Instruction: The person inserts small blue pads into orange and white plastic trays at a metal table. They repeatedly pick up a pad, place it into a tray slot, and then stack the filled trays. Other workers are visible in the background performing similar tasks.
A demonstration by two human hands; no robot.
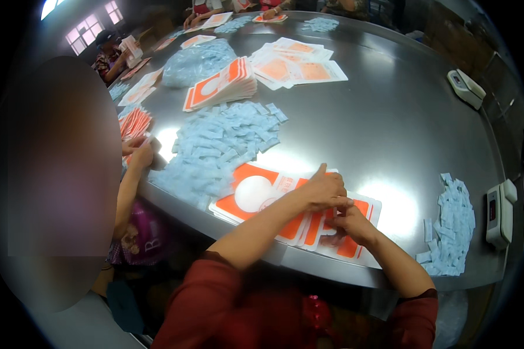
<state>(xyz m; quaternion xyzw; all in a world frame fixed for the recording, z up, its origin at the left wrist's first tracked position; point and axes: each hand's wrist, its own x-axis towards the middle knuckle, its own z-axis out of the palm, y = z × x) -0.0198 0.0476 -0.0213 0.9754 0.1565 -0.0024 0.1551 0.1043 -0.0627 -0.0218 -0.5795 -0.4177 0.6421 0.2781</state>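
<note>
Both my hands meet over a fanned row of flat orange and white bags (254,193) at the table's near edge. My left hand (325,191) reaches across the bags, its fingers curled in toward my right hand; what they pinch is hidden. Close to it, my right hand (357,225) is closed, with fingertips at the bags' right part and some blur below them. I cannot make out what lies between its fingers. A large heap of small light blue sachets (224,139) spreads just left of and beyond the bags.
A second sachet pile (455,224) lies at right, beside a white scale (501,214). Another scale (466,88) stands farther back. Beyond the heap are a bag stack (224,86), loose bags (297,63) and a clear plastic sack (198,61). A co-worker's hands (138,152) work close at left.
</note>
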